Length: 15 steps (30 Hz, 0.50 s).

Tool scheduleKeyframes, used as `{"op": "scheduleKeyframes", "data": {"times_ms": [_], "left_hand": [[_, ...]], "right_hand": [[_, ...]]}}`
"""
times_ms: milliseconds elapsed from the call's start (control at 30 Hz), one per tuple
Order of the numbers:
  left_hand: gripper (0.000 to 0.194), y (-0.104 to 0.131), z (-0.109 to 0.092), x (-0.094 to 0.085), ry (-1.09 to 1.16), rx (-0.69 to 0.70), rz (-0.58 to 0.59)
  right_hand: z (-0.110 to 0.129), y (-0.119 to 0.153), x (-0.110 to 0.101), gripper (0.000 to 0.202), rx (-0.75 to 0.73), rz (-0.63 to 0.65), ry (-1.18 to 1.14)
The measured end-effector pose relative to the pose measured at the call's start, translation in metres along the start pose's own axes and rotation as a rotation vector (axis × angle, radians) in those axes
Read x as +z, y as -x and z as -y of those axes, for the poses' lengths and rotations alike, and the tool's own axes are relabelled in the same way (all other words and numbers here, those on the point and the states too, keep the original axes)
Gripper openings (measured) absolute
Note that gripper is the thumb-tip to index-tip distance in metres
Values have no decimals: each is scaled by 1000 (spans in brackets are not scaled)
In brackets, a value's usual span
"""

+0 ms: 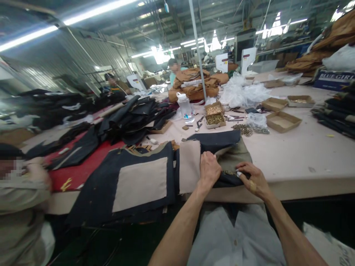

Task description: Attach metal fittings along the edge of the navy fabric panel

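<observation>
Dark fabric with an olive-tan lining (241, 151) lies folded at the table's front edge, a pale panel (189, 166) at its left. My left hand (210, 170) is closed on this fabric, its fingers curled at the fold. Just to the right, my right hand (253, 179) pinches a small white thing (239, 173) between thumb and fingers, beside a row of brass-coloured pieces (229, 172) along the dark edge. What the white thing is cannot be made out. Left of my hands lies a stack of dark panels with a beige patch (141, 183).
Behind the fabric stand a water bottle (185, 108) and small boxes of metal pieces (215, 120). Open cardboard trays (283, 121) are at the right. Dark garments (130, 118) are heaped at the left, where another person's sleeve (22, 195) shows. A pole (198, 51) rises behind.
</observation>
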<state>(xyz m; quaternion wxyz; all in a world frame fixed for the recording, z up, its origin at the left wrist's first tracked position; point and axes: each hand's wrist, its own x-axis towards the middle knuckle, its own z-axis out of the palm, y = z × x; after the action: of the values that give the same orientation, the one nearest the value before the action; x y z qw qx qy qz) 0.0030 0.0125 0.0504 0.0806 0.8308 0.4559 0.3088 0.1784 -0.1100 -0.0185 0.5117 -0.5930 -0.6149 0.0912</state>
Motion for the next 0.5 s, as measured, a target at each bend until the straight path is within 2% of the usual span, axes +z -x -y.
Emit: {"op": "scheduleKeyframes", "data": {"times_ms": [100, 200, 300, 367, 500], "left_hand": [[17, -11, -7, -21, 117, -84, -152], [17, -26, -11, -41, 129, -110, -237], [16, -39, -8, -58, 109, -113, -266], [16, -48, -5, -67, 106, -122, -271], [19, -65, 1, -85, 108, -156, -266]], "right_hand": [[2, 1, -3, 16, 15, -5, -24], [3, 3, -7, 21, 0, 18, -71], [5, 7, -6, 27, -41, 14, -72], [10, 11, -1, 26, -85, -33, -50], [43, 14, 7, 34, -137, -70, -67]]}}
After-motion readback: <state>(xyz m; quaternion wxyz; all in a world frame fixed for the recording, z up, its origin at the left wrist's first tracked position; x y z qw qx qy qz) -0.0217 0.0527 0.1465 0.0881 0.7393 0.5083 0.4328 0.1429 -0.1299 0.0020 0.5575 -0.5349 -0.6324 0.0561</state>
